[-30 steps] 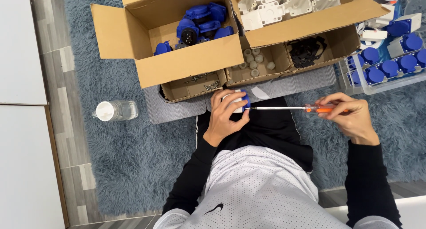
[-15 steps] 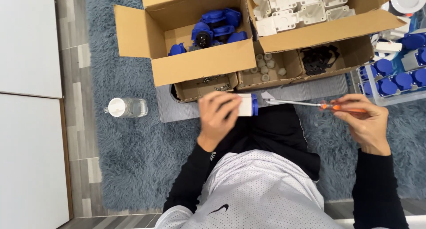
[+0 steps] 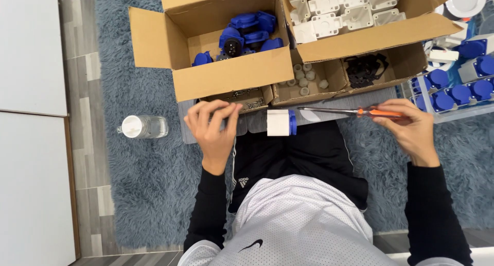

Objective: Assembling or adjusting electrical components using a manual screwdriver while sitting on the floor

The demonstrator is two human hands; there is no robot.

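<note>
My left hand (image 3: pixel 213 128) hovers at the near edge of a small cardboard tray of screws (image 3: pixel 242 96), its fingertips drawn together; whether they pinch anything is hidden. A white housing with a blue ring (image 3: pixel 281 123) lies loose on my lap, between my hands and touching neither. My right hand (image 3: pixel 407 129) grips the orange handle of a screwdriver (image 3: pixel 360 112). Its metal shaft points left toward the housing and stops just short of it.
Open cardboard boxes hold blue plugs (image 3: pixel 244 34), white housings (image 3: pixel 339 11), small grey caps (image 3: pixel 304 78) and black parts (image 3: pixel 364 69). A clear bin of blue-and-white sockets (image 3: pixel 458 91) stands at right. A plastic bottle (image 3: pixel 141 126) lies on the blue-grey rug (image 3: pixel 149 183).
My left hand let go of the white-and-blue housing, which now rests on my lap, and moved left to the screw tray. The right hand keeps the screwdriver, drawn slightly back.
</note>
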